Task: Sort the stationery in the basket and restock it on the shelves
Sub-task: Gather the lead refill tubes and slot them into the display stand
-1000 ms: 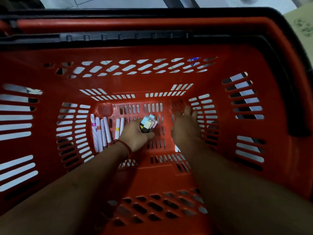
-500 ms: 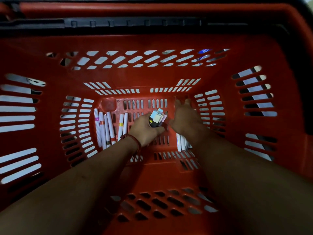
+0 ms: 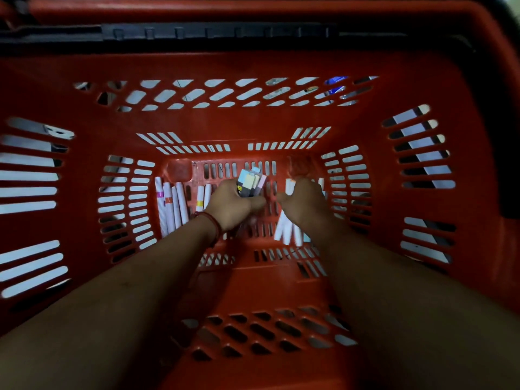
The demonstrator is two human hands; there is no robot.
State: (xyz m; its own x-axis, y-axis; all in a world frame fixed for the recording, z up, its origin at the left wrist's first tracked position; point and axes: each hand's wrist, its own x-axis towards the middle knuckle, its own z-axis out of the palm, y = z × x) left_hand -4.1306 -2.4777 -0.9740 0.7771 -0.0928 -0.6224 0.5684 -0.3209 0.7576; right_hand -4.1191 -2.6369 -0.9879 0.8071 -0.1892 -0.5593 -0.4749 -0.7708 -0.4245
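Observation:
I look straight down into a deep red plastic basket. Both my arms reach to its bottom. My left hand grips a bunch of dark markers with pastel caps, the caps pointing away from me. My right hand is curled round several white markers, whose ends stick out below and above my fist. More white markers with coloured bands lie side by side on the basket floor at the left.
The basket's slotted red walls rise on all sides. Its black handle lies folded along the far rim. Pale floor shows through the slots, and something blue shows behind the far wall.
My right hand has gone from flat on the basket floor to curled round the white markers at the right. My left hand keeps its bunch and has hardly moved.

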